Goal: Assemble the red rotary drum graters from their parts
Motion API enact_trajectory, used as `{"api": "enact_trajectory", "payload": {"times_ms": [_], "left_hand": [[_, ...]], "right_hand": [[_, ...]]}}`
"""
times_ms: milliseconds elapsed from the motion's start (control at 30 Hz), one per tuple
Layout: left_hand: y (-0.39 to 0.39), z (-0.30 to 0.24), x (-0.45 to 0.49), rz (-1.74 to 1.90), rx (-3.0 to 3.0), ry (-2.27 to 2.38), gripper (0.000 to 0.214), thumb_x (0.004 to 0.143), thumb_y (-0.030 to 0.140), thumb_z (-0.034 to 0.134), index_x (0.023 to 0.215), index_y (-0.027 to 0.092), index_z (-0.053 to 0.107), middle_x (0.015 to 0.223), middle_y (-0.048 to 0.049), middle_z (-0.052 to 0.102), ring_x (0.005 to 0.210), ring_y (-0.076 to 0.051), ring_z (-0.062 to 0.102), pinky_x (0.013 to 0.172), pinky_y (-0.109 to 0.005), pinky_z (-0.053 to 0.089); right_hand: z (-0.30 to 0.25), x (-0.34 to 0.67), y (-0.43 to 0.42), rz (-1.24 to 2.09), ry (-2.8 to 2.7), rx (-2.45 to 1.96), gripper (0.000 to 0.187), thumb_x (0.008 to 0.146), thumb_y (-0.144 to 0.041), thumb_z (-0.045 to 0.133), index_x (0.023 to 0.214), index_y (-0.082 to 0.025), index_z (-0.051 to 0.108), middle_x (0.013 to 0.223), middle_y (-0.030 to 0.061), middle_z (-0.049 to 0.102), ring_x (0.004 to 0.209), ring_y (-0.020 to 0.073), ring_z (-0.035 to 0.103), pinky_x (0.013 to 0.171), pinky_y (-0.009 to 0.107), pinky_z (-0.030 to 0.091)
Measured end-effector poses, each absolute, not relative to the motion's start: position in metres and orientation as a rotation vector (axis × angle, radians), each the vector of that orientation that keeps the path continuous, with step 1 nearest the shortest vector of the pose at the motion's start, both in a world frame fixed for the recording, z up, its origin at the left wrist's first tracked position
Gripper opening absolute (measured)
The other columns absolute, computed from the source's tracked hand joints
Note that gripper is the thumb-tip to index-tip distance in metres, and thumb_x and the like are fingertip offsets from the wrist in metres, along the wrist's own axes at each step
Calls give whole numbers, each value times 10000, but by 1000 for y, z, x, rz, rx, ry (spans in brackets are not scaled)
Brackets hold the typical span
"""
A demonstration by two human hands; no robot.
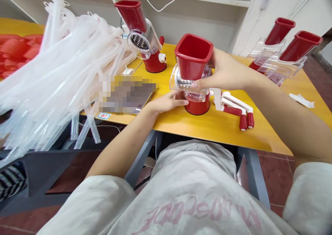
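Observation:
A rotary drum grater (pixel 190 69) with a red square hopper, clear housing and red base stands upright on the table in front of me. My right hand (pixel 221 71) grips it from the right side, thumb across the front below the hopper and the other fingers hidden behind. Low on the left, my left hand (pixel 169 102) is closed around the base, its far fingers partly hidden. A white crank with a red handle (pixel 232 110) sticks out at the grater's right. Two loose crank handles (pixel 243 110) lie beside it.
Another assembled grater (pixel 155 60) stands behind to the left. Two more red hoppers with clear housings (pixel 280 31) are at the right. A flat dark device, partly blurred (pixel 145 90), a pile of translucent plastic tubes (pixel 77 52) and red ribbed parts (pixel 15 52) occupy the left.

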State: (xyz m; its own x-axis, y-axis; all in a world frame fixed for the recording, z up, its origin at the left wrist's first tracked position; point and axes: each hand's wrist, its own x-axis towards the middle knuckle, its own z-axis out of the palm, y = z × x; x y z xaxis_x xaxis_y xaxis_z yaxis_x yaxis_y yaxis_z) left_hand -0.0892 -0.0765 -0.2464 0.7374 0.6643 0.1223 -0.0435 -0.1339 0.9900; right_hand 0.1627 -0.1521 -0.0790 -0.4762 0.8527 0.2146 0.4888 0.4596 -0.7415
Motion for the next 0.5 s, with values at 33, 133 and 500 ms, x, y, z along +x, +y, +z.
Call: {"api": "enact_trajectory", "payload": {"times_ms": [33,133,500], "left_hand": [[-83,-248,-86,671,1601,507,994,574,531,1219,1461,262,860,1583,-208,840,1698,-517,677,1465,-745,527],[-106,-255,-67,831,1626,605,1321,563,552,1219,1711,243,643,1836,-246,642,1799,-513,562,1513,-732,457],[-140,-277,-21,1230,1507,911,1082,798,664,1056,1643,234,536,1761,-233,692,1673,-413,679,1468,-584,498]], "right_hand": [[-79,164,-151,814,-2137,-1119,1002,634,-675,1078,1568,-460,787,1651,-21,823,1666,436,655,1446,632,546],[-83,170,-144,777,-2105,-1135,1044,608,-654,1071,1599,-506,777,1664,-46,817,1677,450,655,1463,664,527],[-86,182,-123,912,-2123,-1173,647,670,-530,1130,1251,-406,874,1400,6,916,1457,483,783,1336,744,622]]}}
